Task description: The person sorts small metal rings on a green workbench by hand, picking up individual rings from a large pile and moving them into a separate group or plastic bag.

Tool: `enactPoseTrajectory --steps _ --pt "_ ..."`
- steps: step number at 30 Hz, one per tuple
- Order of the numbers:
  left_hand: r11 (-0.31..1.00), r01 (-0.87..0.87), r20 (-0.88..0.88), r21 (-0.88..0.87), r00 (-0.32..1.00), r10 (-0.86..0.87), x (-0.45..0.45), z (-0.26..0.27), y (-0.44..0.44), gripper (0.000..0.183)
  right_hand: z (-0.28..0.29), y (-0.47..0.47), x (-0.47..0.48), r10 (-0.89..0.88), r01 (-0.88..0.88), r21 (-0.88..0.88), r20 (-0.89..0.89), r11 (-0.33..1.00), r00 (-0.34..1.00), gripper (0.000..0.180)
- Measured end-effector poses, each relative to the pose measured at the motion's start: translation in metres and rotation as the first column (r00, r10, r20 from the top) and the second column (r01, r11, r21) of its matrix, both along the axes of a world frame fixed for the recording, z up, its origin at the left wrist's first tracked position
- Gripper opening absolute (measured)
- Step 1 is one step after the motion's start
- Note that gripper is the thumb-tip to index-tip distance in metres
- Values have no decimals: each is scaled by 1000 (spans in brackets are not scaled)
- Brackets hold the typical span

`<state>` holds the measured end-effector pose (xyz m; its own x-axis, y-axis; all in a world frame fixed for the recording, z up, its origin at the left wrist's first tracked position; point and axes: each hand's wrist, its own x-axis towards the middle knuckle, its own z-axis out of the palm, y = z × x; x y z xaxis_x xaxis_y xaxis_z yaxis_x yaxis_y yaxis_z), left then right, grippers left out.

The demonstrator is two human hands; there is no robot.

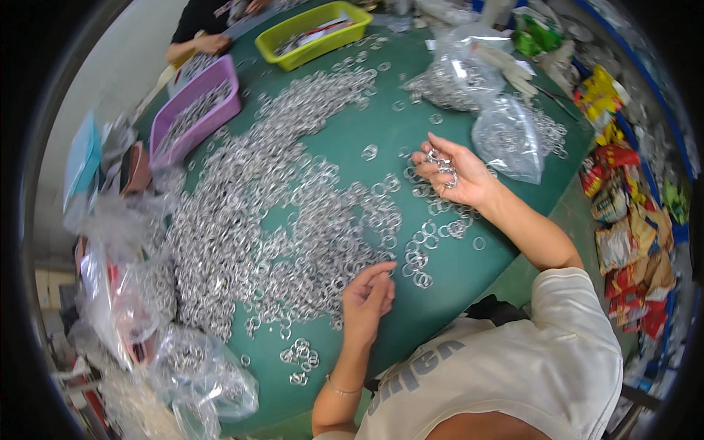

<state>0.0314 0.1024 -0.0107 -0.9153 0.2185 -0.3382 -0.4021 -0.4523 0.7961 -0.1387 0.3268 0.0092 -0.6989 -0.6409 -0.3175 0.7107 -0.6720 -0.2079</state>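
Several shiny metal rings [444,164] lie in the curled fingers of my right hand [459,170], palm turned up above the right side of the green table. Below that hand, loose rings [423,242] are scattered in a small group. My left hand [368,297] is at the near edge of a broad heap of metal rings [330,236], its index fingertip against rings there. Whether the left fingers pinch a ring is hidden by the hand itself. A small cluster of rings [300,357] lies to the left of my left forearm.
A purple bin [234,91] and a yellow-green bin [269,47] stand at the far side, near another person's hand [213,44]. Clear plastic bags [509,140] of rings sit at right, more bags [203,374] at left. Food packets [613,247] line the shelf at right.
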Motion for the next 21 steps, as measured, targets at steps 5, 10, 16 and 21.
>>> enactPoseTrajectory --steps 5,10,16,21 --pt "998 -39 -21 -43 999 38 3 3 1 20 54 70 16 -172 597 480 -668 643 724 29" --pt "998 -20 -18 -59 1000 19 2 4 7 19 32 120 -10 -91 814 579 -810 37 580 35" --pt "997 -42 -67 -69 997 38 -1 -2 9 20 -1 146 -7 425 799 572 -687 -185 589 33" --pt "976 -79 -101 -202 993 60 -1 3 12 21 33 105 41 707 930 292 -609 -222 360 19"
